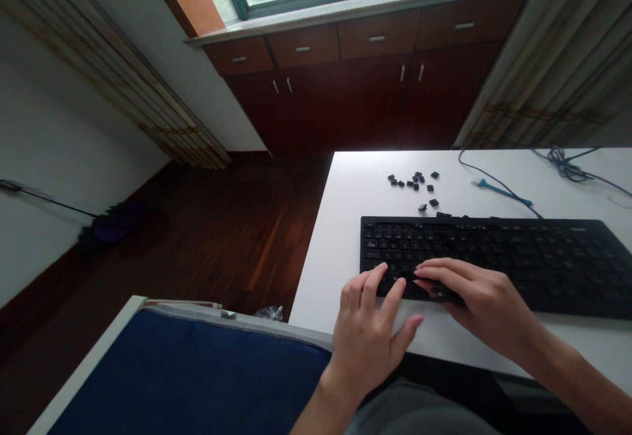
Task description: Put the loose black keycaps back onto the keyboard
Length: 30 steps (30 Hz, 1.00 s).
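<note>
A black computer keyboard (494, 254) lies on the white table (340, 270), with its left end toward the table's left side. My left hand (368, 330) sits at the keyboard's front left corner, fingers spread and fingertips on the lower keys. My right hand (474, 290) reaches across from the right, its fingers curled over the keys near the front edge. Whatever lies beneath those fingertips is hidden. Several loose black keycaps (415, 185) are scattered on the table behind the keyboard, apart from both hands.
A blue plastic tool (503, 191) and a thin black cable (563, 168) lie behind the keyboard. The table's left edge drops to a wooden floor. A blue padded seat (187, 369) stands at lower left, beside my left arm.
</note>
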Motion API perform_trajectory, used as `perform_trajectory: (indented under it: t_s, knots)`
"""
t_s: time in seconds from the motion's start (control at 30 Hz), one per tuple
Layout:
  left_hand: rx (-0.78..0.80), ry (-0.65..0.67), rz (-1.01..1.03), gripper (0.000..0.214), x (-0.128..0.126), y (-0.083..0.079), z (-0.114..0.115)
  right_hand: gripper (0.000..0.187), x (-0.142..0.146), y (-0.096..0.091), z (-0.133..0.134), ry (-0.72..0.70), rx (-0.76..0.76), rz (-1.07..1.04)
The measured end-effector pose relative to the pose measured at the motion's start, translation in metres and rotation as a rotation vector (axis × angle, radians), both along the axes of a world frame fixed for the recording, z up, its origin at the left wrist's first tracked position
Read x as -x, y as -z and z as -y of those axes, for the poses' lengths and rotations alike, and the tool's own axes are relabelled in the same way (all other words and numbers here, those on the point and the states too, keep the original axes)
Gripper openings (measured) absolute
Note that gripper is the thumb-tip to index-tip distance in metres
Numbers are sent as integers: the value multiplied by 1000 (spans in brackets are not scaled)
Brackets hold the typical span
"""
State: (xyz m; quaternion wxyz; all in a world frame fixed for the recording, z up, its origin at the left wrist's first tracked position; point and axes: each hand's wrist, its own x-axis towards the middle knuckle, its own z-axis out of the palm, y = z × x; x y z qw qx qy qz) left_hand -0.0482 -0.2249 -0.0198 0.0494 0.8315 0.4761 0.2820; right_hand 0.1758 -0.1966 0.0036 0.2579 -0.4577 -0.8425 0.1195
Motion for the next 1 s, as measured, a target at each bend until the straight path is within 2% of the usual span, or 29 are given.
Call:
perform_trajectory:
  t_s: [0.2,0.37,0.77,0.9,1.0]
  knots:
    - [-6,-40,-28,49,-5,1,2,39,5,-1,-1,-43,-7,25]
    - [6,-69,29,52,-3,3,2,36,11,1,-1,-73,-55,53]
    - [15,-59,61,47,-3,4,2,39,8,4,1,-109,-121,138]
    - [64,-58,110,47,-2,-2,2,38,10,2,2,-91,-110,112]
    - [122,-46,216,45,2,-10,-7,29,12,-4,2,-79,-18,32]
